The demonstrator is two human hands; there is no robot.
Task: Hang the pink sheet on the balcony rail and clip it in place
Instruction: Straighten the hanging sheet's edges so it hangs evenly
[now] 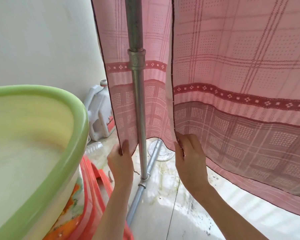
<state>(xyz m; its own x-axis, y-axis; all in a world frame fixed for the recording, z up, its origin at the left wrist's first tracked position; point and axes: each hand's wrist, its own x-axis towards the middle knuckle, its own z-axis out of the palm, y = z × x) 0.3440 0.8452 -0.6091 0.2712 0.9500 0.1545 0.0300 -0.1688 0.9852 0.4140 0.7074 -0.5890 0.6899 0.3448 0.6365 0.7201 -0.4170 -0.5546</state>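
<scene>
A pink sheet (232, 70), checked and banded with a darker patterned stripe, hangs in two layers from above the frame, its lower edges falling near the floor on either side of an upright metal pole (137, 94); what it hangs from lies out of view. The left hand (121, 160) pinches the bottom corner of the farther, narrower layer between thumb and curled fingers, just left of the pole. The right hand (189, 153) grips the corner edge of the nearer, wider layer, fingers folded round the hem. A second metal pipe (137, 201) slants along the wet, stained floor (189, 213) from the pole's base. At lower left sits a green-rimmed basin (47, 167) on a red plastic stool (93, 193). A white plastic jug (99, 116) stands against the pale wall (42, 40) behind, partly hidden by the sheet.
</scene>
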